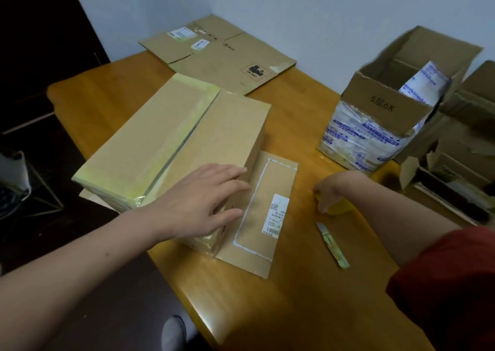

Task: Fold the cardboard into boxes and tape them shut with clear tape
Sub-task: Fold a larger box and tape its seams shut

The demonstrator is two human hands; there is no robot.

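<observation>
On wooden table (294, 104): glossy-taped brown cardboard box (171, 141).
Left hand (203, 198): fingers spread flat atop.
Right hand (330, 190): curled round yellowish tape roll (340, 208).

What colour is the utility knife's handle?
The utility knife handle is pale green, head view.

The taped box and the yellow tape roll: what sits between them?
In the head view, a flat cardboard piece with a white label, then bare wooden table up to the tape roll.
</observation>
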